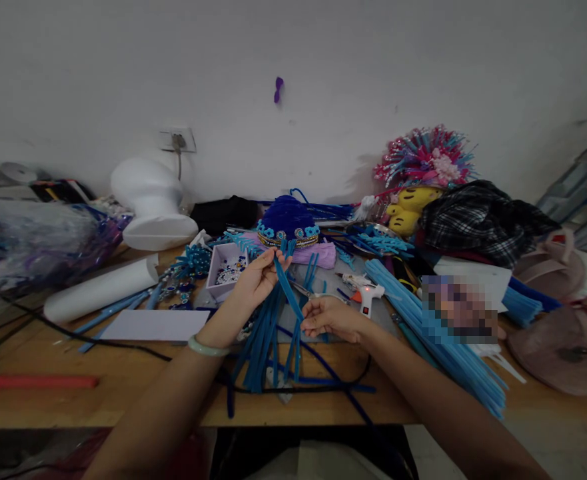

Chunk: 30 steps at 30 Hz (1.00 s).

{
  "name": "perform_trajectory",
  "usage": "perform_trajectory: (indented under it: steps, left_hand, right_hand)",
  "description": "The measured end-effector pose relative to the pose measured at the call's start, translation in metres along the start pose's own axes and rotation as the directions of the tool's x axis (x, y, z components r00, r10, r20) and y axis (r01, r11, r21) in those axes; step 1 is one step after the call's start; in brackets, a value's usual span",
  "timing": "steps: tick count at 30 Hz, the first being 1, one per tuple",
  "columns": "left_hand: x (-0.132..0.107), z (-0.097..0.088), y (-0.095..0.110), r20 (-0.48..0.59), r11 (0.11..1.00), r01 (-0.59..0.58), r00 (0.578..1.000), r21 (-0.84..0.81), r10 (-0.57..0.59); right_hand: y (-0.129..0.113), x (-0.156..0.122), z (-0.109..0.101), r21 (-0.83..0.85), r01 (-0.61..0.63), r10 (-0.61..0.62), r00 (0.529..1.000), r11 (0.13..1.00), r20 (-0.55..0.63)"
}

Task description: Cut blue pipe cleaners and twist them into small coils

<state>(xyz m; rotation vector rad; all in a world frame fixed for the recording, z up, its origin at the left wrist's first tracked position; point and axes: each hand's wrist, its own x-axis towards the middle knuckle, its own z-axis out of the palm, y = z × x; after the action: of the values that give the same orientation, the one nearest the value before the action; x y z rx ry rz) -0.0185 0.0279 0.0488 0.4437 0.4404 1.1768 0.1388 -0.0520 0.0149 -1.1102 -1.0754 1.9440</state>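
Between my hands runs a blue pipe cleaner (288, 291), slanting down from left to right. My left hand (260, 277), with a pale bangle (209, 347) on its wrist, pinches the upper end. The lower end is pinched in the fingertips of my right hand (330, 319). Beneath them a bundle of blue pipe cleaners (260, 350) spreads over the work mat toward the table's front. Just beyond my left fingers sits a dark blue headpiece (288, 217) with a beaded band. Scissors (306, 288) lie partly hidden behind the strand.
A glue gun (368, 293) lies right of my hands, beside a long bundle of light blue pipe cleaners (438, 340). On the left are a bead box (214, 290), a white foam head (153, 200) and a paper roll (103, 287). A black cable (148, 350) crosses the wooden table.
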Motion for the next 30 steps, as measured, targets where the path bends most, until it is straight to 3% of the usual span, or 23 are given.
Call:
perform_trajectory:
  steps: [6, 11, 13, 15, 17, 19, 21, 22, 24, 26, 28, 30]
  left_hand:
    - [-0.004, 0.007, -0.007, -0.005, 0.999, -0.033, 0.999, 0.029, 0.033]
    - [-0.013, 0.011, -0.014, 0.144, 0.983, 0.157, 0.975, 0.1, -0.17]
    - [-0.014, 0.008, -0.014, 0.194, 0.981, 0.183, 0.962, 0.067, -0.193]
    - [-0.012, 0.006, -0.012, 0.195, 0.986, 0.165, 0.966, 0.032, -0.168]
    - [-0.01, 0.003, -0.01, 0.157, 0.991, 0.131, 0.978, 0.03, -0.135]
    - [-0.007, 0.002, -0.008, 0.113, 0.994, 0.098, 0.988, 0.055, -0.104]
    - [-0.006, 0.001, -0.007, 0.084, 0.993, 0.07, 0.993, 0.092, -0.078]
    - [-0.005, 0.001, -0.007, 0.076, 0.992, 0.06, 0.995, 0.111, -0.069]
    - [-0.005, 0.001, -0.007, 0.069, 0.988, 0.044, 0.996, 0.15, -0.055]
    - [-0.006, 0.002, -0.008, 0.068, 0.981, 0.019, 0.997, 0.193, -0.032]
    - [-0.007, 0.002, -0.009, 0.069, 0.972, -0.016, 0.998, 0.236, 0.0]
    - [-0.007, 0.002, -0.009, 0.066, 0.96, -0.046, 0.997, 0.277, 0.028]
  right_hand:
    - [-0.001, -0.001, 0.002, 0.038, 0.045, -0.043, 0.998, 0.998, -0.045]
    - [-0.001, 0.001, 0.004, 0.046, 0.063, -0.059, 0.995, 0.997, -0.083]
    - [-0.003, 0.002, 0.002, -0.027, 0.071, -0.073, 0.991, 0.997, -0.108]
    - [-0.007, 0.0, -0.002, -0.231, 0.088, -0.13, 0.976, 0.969, -0.173]
    - [-0.014, -0.005, -0.008, -0.572, 0.06, -0.257, 0.928, 0.818, -0.27]
    - [-0.019, -0.012, -0.013, -0.852, -0.082, -0.391, 0.863, 0.516, -0.32]
    - [-0.021, -0.018, -0.017, -0.941, -0.219, -0.401, 0.862, 0.257, -0.31]
    - [-0.021, -0.019, -0.017, -0.951, -0.252, -0.378, 0.875, 0.18, -0.303]
    - [-0.017, -0.019, -0.016, -0.954, -0.278, -0.353, 0.886, 0.111, -0.3]
    - [-0.015, -0.017, -0.015, -0.953, -0.283, -0.368, 0.879, 0.107, -0.302]
    - [-0.016, -0.015, -0.015, -0.944, -0.289, -0.359, 0.874, 0.159, -0.328]
    - [-0.021, -0.016, -0.019, -0.916, -0.288, -0.322, 0.87, 0.28, -0.372]
